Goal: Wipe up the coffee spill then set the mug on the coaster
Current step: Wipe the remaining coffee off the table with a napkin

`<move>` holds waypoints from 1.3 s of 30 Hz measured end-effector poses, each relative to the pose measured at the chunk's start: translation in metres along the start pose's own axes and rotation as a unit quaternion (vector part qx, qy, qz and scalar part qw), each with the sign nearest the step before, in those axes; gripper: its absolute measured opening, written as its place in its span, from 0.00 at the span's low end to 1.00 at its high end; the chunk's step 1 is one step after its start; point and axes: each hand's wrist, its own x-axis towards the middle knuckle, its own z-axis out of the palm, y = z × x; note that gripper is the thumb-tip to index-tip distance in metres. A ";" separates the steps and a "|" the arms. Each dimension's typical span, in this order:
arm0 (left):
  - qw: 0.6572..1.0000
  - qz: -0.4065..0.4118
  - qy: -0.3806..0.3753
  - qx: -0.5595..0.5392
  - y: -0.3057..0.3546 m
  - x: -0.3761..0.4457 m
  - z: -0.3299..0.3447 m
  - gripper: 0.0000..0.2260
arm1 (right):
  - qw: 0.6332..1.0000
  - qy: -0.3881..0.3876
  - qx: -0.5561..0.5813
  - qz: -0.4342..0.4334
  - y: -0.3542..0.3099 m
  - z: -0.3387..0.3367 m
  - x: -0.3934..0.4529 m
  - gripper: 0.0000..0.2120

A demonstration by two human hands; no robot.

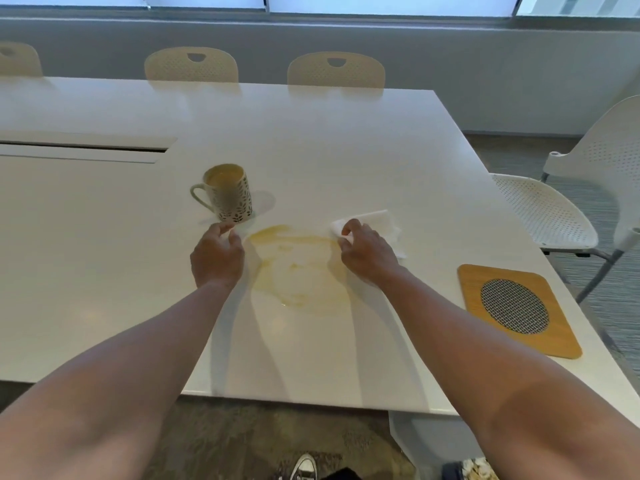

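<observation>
View: head camera, looking down over both forearms.
Surface: white surface, chairs along the far edge and at the right.
Spill: coffee spill, a pale yellow film lying between the two hands; its far edge runs from near the mug's base across to the tissue. None of it looks cleared yet.
Right hand: right hand, fingers curled down on a white tissue, grip closed round its near-left corner; most of the tissue lies beyond and to the right of the knuckles.
Left hand: left hand, fingers loosely curled just short of the mug's base; whether the fingertips touch the mug, or pinch something pale there, I cannot tell.
Mug: mug, upright, patterned, handle pointing left, beyond the left hand and at the spill's far-left corner.
Coaster: coaster, wooden with a dark woven oval, near the right edge, well apart from the mug, on the right hand's side.
Key relation: spill lies left of and nearer than the tissue; its longer run goes from far to near. Judged next stroke: right hand drags leftward and toward the body.
</observation>
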 end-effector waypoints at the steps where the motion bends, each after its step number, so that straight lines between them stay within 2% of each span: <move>1: 1.000 0.000 -0.005 0.010 -0.003 0.001 -0.003 0.15 | 1.000 -0.007 0.000 0.001 -0.002 0.003 0.001 0.13; 4: 0.999 0.010 -0.024 0.044 -0.009 0.003 -0.008 0.16 | 1.000 -0.028 -0.007 -0.007 -0.011 0.011 0.004 0.22; 6: 0.997 0.025 -0.036 0.067 -0.014 0.003 -0.012 0.16 | 0.998 -0.044 -0.022 -0.026 -0.019 0.017 0.007 0.24; 12: 0.976 0.114 -0.088 0.160 -0.032 0.008 -0.023 0.16 | 0.982 -0.149 -0.092 -0.075 -0.054 0.032 0.020 0.33; 16: 0.975 0.103 -0.100 0.167 -0.038 0.013 -0.026 0.19 | 0.975 -0.153 -0.127 -0.098 -0.067 0.033 0.030 0.27; 21: 0.977 0.096 -0.101 0.164 -0.040 0.019 -0.030 0.19 | 0.981 -0.091 -0.112 -0.132 -0.056 0.027 0.041 0.19; 24: 0.977 0.095 -0.095 0.167 -0.038 0.019 -0.030 0.19 | 0.988 -0.071 -0.092 -0.106 -0.059 0.028 0.046 0.24; 28: 0.975 0.094 -0.102 0.173 -0.038 0.019 -0.030 0.20 | 0.992 -0.034 -0.084 -0.084 -0.068 0.033 0.053 0.15; 32: 0.972 0.099 -0.108 0.181 -0.039 0.019 -0.029 0.21 | 0.997 -0.001 -0.052 -0.060 -0.085 0.040 0.055 0.14; 39: 0.967 0.105 -0.128 0.192 -0.038 0.020 -0.029 0.22 | 0.998 -0.019 0.056 -0.031 -0.121 0.053 0.060 0.09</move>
